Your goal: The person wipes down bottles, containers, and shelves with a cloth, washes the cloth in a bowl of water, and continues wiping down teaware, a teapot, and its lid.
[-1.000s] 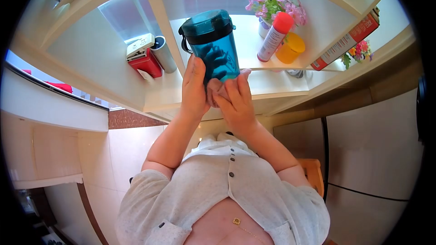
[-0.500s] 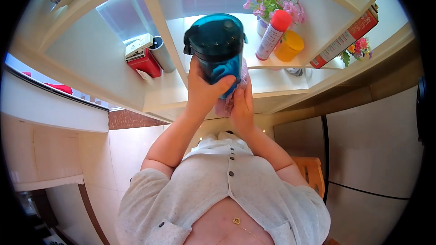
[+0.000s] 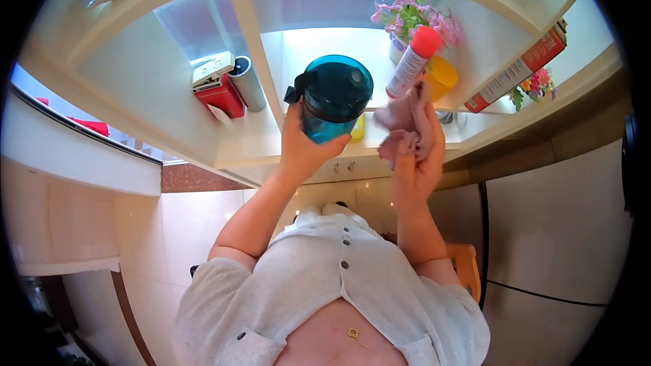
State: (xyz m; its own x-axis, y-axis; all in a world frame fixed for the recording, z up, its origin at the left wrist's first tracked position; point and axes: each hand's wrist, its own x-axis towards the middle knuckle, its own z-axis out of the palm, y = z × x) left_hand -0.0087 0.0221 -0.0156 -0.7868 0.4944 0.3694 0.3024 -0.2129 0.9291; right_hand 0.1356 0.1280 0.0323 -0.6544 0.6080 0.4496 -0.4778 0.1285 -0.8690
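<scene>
My left hand (image 3: 306, 144) is closed around a teal see-through water bottle (image 3: 337, 91) with a dark lid and a side clip. It holds the bottle upright in front of the shelf. To the right, my right hand (image 3: 422, 163) grips a crumpled dusty-pink cloth (image 3: 410, 122), apart from the bottle. Just beyond the cloth, a spray can (image 3: 412, 61) with a red cap stands on the shelf. A yellow container (image 3: 441, 76) sits beside it, partly hidden by the cloth and can.
Behind the can is a pot of pink flowers (image 3: 407, 13). A red box (image 3: 220, 97) and a grey cylinder (image 3: 248, 85) share the left compartment. On the right are a red carton (image 3: 519, 71) and colourful flowers (image 3: 536, 87). An orange chair (image 3: 465, 268) stands at my right.
The cloth has come away from the bottle and moved right with my right hand. My left hand keeps hold of the bottle, now lower in view. A yellow item behind it has come into sight.
</scene>
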